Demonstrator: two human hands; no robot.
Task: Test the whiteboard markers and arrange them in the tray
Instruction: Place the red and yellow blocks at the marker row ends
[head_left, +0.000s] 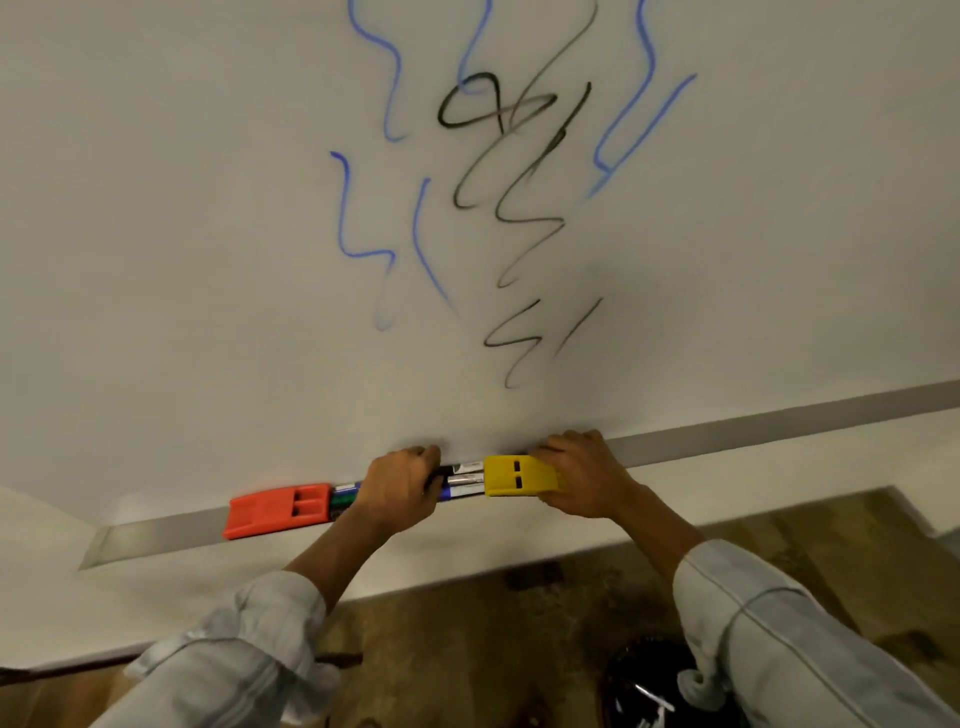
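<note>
Several whiteboard markers (462, 480) lie side by side on the grey tray ledge (727, 439) under the whiteboard (208, 208), between a red eraser (278, 512) and a yellow eraser (519, 475). My left hand (397, 488) is curled over the markers at their left half, fingers closed on them. My right hand (582, 475) grips the right end of the yellow eraser, which touches the markers' right ends. Blue and black scribbles (514, 156) cover the board above.
The tray ledge runs on to the right and a short way left of the red eraser. Below the board are a white wall strip and a patterned brown floor (519, 649). A dark object (644, 686) lies on the floor by my right sleeve.
</note>
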